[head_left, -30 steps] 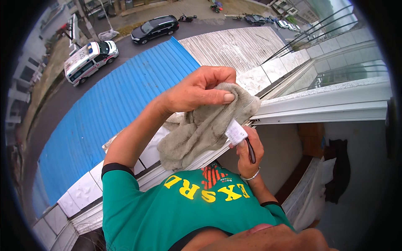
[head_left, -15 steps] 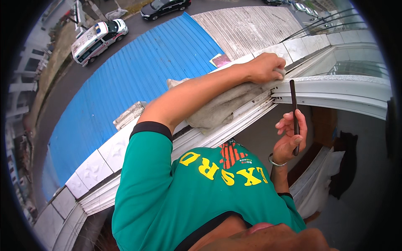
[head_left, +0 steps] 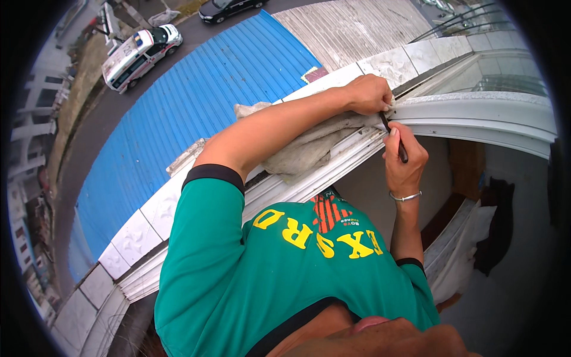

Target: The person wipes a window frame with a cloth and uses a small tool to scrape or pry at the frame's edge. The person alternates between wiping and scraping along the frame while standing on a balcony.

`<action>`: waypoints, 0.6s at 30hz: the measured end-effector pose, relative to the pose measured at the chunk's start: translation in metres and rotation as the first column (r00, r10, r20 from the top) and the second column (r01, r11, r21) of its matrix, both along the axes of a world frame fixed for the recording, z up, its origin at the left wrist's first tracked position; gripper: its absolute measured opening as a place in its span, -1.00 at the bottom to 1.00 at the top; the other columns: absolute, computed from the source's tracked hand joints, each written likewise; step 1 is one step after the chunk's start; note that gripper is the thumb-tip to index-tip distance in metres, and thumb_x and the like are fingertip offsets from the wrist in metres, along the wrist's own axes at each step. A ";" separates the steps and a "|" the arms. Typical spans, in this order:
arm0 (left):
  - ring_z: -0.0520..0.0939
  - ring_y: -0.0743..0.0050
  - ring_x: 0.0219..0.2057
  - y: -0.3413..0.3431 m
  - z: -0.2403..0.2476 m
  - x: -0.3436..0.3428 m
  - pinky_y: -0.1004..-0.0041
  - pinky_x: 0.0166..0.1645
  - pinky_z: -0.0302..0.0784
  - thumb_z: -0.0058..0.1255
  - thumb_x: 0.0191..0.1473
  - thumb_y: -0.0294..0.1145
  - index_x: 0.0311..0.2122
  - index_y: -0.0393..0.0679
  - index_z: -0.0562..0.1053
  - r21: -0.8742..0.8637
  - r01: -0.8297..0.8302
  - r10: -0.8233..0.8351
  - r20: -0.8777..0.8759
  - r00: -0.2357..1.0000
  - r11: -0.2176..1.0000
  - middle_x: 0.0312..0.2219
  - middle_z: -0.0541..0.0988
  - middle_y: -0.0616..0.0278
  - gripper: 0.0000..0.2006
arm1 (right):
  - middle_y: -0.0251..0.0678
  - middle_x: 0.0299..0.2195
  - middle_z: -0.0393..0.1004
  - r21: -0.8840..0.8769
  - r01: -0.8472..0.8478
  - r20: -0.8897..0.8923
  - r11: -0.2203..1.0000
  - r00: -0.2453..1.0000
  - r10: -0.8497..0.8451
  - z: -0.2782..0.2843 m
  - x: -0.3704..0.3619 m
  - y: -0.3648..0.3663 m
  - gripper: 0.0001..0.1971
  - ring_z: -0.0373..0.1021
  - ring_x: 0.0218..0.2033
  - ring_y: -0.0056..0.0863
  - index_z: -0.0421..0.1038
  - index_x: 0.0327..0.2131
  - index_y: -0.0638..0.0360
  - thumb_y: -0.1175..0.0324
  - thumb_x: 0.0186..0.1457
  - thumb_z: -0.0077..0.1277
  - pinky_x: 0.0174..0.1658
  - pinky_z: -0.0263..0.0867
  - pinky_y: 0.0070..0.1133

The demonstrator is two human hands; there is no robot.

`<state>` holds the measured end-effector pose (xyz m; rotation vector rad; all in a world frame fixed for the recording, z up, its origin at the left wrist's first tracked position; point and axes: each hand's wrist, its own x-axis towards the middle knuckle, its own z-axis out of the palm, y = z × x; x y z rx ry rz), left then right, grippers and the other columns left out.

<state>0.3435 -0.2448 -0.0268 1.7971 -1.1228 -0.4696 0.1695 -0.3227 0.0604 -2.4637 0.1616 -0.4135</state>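
My left hand reaches across the windowsill, its fingers closed on the end of a grey, dirty cloth. The rest of the cloth lies bunched along the white window track, partly under my forearm. A dark thin stick is gripped in my right hand, slanting up toward the left fingers. Its upper tip meets the cloth by the corner where the track reaches the white window sash; the exact contact is hidden by the fingers.
White tiles line the outer ledge, with a pale block on it. Beyond and below spreads a blue corrugated roof, then a road with a white van. Indoors, pale and dark fabric hangs to the right.
My right hand has moved up and left, bringing the stick from upright in the air to the cloth at the track corner. My left hand has shifted slightly left in view.
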 end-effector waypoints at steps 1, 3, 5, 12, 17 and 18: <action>0.68 0.06 -0.25 0.000 0.000 -0.001 0.24 -0.15 0.56 0.22 0.01 -0.36 -0.27 -0.19 0.65 0.003 0.009 -0.009 0.006 1.000 1.000 -0.34 0.68 0.00 -0.81 | -0.15 -0.49 0.50 -0.064 -0.019 -0.010 0.998 1.000 0.019 0.001 0.004 0.000 -0.86 0.41 -0.59 -0.19 0.49 -0.24 0.33 0.46 0.22 -0.03 -0.45 0.32 -0.41; 0.66 0.04 -0.23 0.005 0.000 -0.001 0.22 -0.14 0.55 0.18 0.02 -0.38 -0.29 -0.21 0.64 0.014 0.019 -0.019 0.020 1.000 1.000 -0.33 0.66 0.00 -0.83 | -0.16 -0.51 0.49 -0.186 -0.066 -0.032 0.980 0.998 0.061 0.003 0.011 0.003 -0.86 0.38 -0.62 -0.14 0.48 -0.27 0.30 0.43 0.23 -0.02 -0.46 0.32 -0.38; 0.63 0.02 -0.18 0.018 0.008 -0.008 0.19 -0.10 0.53 0.15 0.02 -0.40 -0.32 -0.22 0.64 -0.018 -0.088 0.090 0.200 0.976 0.996 -0.32 0.63 0.00 -0.85 | -0.15 -0.37 0.52 -0.336 -0.100 -0.140 0.936 0.989 0.055 0.020 0.013 0.007 -0.89 0.44 -0.37 -0.13 0.47 -0.26 0.24 0.42 0.18 0.01 -0.34 0.36 -0.32; 0.47 0.04 0.00 0.079 0.045 -0.029 0.21 0.06 0.44 0.17 0.02 -0.33 -0.17 -0.22 0.60 0.348 0.143 -0.247 0.277 0.928 0.926 -0.10 0.54 0.11 -0.73 | -0.17 -0.24 0.50 -0.470 -0.359 -0.200 0.806 0.933 0.299 0.003 0.025 0.000 -0.80 0.40 -0.09 -0.16 0.46 -0.20 0.24 0.46 0.05 0.05 -0.15 0.41 -0.30; 0.42 0.08 0.04 0.097 0.032 -0.040 0.20 0.10 0.38 0.26 -0.02 -0.22 -0.13 -0.24 0.59 0.163 0.112 -0.158 0.309 0.938 0.980 -0.01 0.50 0.16 -0.62 | -0.16 -0.42 0.51 -0.341 -0.313 -0.178 0.887 0.947 0.266 0.005 0.040 0.005 -0.79 0.45 -0.27 -0.15 0.51 -0.22 0.21 0.50 0.02 0.00 -0.22 0.39 -0.28; 0.42 0.09 0.05 0.102 0.032 -0.042 0.20 0.10 0.38 0.25 -0.02 -0.23 -0.12 -0.23 0.59 0.154 0.122 -0.165 0.313 0.935 0.980 -0.01 0.50 0.17 -0.62 | -0.14 -0.49 0.51 -0.266 -0.257 -0.150 0.929 0.963 0.224 0.005 0.040 0.000 -0.82 0.47 -0.39 -0.14 0.52 -0.28 0.20 0.51 0.03 -0.03 -0.27 0.39 -0.33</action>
